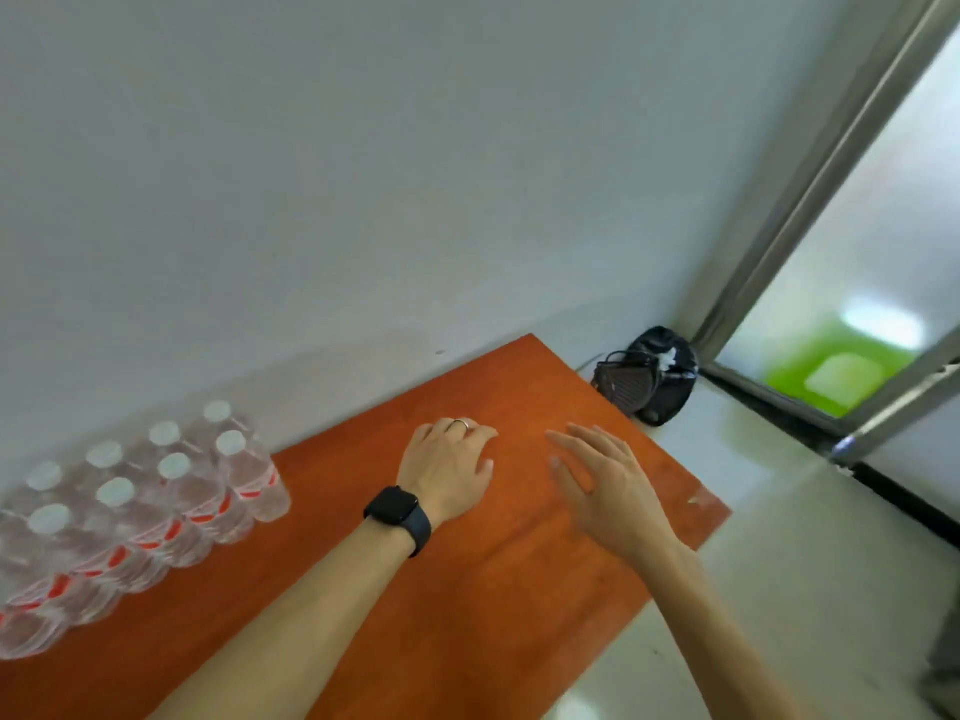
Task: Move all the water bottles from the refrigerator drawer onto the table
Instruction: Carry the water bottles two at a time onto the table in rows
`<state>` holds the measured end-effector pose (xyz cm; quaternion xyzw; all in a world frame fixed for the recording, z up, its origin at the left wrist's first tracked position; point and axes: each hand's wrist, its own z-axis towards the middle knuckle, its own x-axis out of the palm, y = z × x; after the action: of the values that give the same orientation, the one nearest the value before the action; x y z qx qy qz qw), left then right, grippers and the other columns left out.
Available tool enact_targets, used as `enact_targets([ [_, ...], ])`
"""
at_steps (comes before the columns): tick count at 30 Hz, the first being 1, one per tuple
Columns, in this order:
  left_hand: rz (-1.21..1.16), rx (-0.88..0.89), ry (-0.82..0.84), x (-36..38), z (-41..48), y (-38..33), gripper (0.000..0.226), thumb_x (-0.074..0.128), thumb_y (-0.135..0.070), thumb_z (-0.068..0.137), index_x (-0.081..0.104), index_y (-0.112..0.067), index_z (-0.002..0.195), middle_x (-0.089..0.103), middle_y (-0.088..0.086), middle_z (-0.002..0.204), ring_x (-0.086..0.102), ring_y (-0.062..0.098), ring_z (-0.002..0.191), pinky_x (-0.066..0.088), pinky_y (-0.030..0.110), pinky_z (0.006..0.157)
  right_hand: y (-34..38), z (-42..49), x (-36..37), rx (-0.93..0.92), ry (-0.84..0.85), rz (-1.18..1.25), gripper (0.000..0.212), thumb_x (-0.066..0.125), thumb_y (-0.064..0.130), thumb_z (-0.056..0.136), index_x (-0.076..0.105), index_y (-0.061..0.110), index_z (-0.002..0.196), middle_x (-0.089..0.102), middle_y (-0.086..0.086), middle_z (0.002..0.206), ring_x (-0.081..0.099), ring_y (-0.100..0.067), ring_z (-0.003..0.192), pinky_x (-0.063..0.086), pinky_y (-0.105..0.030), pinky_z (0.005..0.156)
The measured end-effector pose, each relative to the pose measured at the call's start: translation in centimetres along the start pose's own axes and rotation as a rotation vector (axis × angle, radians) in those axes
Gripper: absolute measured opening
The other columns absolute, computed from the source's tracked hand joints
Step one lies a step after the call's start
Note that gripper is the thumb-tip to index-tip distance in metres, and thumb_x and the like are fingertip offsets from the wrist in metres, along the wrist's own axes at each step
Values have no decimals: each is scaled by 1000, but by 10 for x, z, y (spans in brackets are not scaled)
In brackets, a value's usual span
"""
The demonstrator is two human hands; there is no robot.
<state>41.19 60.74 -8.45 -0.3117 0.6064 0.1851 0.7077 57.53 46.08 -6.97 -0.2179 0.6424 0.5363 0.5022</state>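
Head view, looking down on an orange table (467,605) set against a grey wall (363,174).

- **At left on the table, beside the wall:** bottles (156,506), clear, white-capped, red-banded, upright, packed touching in two rows; outlines blurred.
- **Over mid-table:** left hand (449,467), palm down, fingers loosely bent and slightly apart, holding nothing; contact with the tabletop not discernible. Ring (461,423) on one finger, black watch (397,514) on the wrist.
- **Just beside it, nearer the table's far corner:** right hand (608,485), fingers straight and slightly spread, holding nothing, blurred. Both hands well apart from the bottles.
- **Beyond the far corner, on the pale floor (779,563):** black bin (670,366), with a small dark fan (621,389) in front of it.
- **At right:** metal door frame (810,210) with frosted glass (883,226).
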Motion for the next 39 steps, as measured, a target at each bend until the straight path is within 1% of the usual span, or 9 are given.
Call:
enact_targets([
  [4, 1, 214, -12, 10, 20, -128, 44, 47, -43, 99, 50, -35, 141, 56, -7, 140, 47, 14, 131, 36, 35, 109, -80, -72, -67, 187, -105, -50, 43, 43, 53, 102, 50, 44, 143, 45, 12, 153, 27, -18, 148, 30, -40, 119],
  [8, 10, 394, -25, 20, 21, -264, 44, 49, -45, 97, 52, -35, 140, 56, -8, 140, 48, 15, 131, 36, 35, 108, -161, -163, -136, 357, -179, -117, 46, 38, 57, 102, 45, 46, 146, 39, 14, 157, 20, -16, 151, 23, -36, 121],
  [11, -5, 518, -21, 28, 15, -362, 45, 51, -45, 96, 53, -36, 140, 54, -6, 143, 47, 16, 133, 36, 38, 111, -214, -236, -183, 470, -264, -146, 47, 38, 56, 102, 44, 45, 147, 38, 12, 158, 20, -17, 151, 23, -38, 121],
  [15, -14, 656, -19, 35, 4, -479, 45, 50, -47, 97, 51, -39, 141, 53, -5, 145, 46, 18, 134, 34, 41, 112, -272, -324, -242, 581, -352, -168, 47, 39, 54, 103, 43, 42, 149, 38, 10, 158, 20, -18, 151, 22, -39, 122],
  [21, -34, 825, -9, 49, -10, -631, 46, 47, -48, 98, 47, -40, 144, 48, -8, 149, 42, 17, 137, 30, 39, 115, -352, -430, -303, 726, -520, -179, 46, 50, 48, 100, 52, 36, 144, 47, 4, 153, 28, -22, 148, 24, -38, 122],
  [24, -48, 896, 12, 63, -11, -699, 46, 46, -47, 98, 46, -41, 144, 48, -10, 149, 40, 16, 138, 27, 39, 117, -389, -471, -325, 815, -554, -166, 46, 51, 48, 100, 50, 38, 145, 45, 7, 154, 26, -19, 148, 20, -34, 121],
  [27, -69, 955, 20, 79, -10, -764, 46, 46, -46, 98, 47, -41, 143, 49, -9, 147, 42, 16, 137, 26, 38, 117, -429, -503, -346, 887, -576, -168, 46, 50, 50, 100, 49, 40, 145, 44, 10, 154, 25, -17, 148, 19, -31, 121],
  [33, -92, 1074, 76, 121, 5, -903, 46, 48, -44, 98, 44, -41, 144, 49, -9, 146, 41, 16, 136, 26, 39, 116, -531, -549, -399, 987, -617, -173, 49, 48, 53, 99, 48, 40, 146, 43, 11, 154, 28, -17, 147, 23, -36, 123],
  [39, -127, 1176, 131, 155, 26, -1046, 46, 47, -42, 98, 45, -40, 144, 49, -8, 147, 43, 16, 136, 30, 40, 115, -633, -587, -466, 1099, -613, -152, 50, 44, 53, 101, 43, 41, 149, 38, 14, 157, 24, -15, 149, 21, -34, 122],
])
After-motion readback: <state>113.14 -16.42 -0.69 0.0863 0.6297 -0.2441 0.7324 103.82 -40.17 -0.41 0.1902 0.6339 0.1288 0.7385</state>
